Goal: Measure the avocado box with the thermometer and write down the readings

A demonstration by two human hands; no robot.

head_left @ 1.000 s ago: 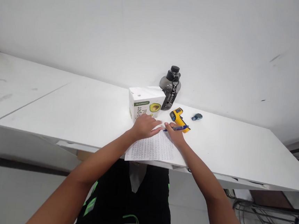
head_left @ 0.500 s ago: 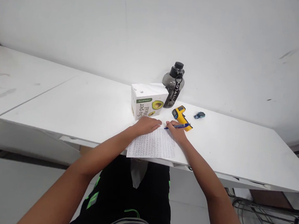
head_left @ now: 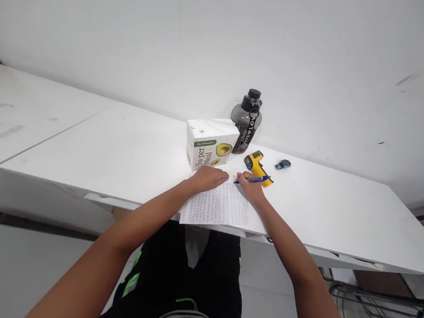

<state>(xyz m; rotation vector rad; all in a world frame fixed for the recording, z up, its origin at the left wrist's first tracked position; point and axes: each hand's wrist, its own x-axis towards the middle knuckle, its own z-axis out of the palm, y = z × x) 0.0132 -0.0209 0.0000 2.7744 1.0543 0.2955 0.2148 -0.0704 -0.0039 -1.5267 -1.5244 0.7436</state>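
A blue pen (head_left: 259, 179) is gripped in my right hand (head_left: 252, 189), its tip down at the upper right of a paper sheet (head_left: 217, 206). Dense rows of handwritten marks cover much of that sheet, which lies at the table's front edge. My left hand (head_left: 209, 179) rests flat on the sheet's upper left part, holding nothing, with its fingers pointing toward the pen. Just behind the left hand stands a white "Su-per Meal" box (head_left: 207, 153) with avocado pictures. A yellow infrared thermometer (head_left: 258, 165) lies just beyond my right hand.
Behind the box, a dark translucent water bottle (head_left: 242, 124) stands near the wall. A small dark blue object (head_left: 283, 164), too small to name, lies right of the thermometer. The white table (head_left: 326, 208) stretches to both sides. A metal rack (head_left: 380, 312) is below right.
Both hands stay in nearly the same place, with the pen still held at the paper. The pen tip has shifted very slightly right; the other things have not moved.
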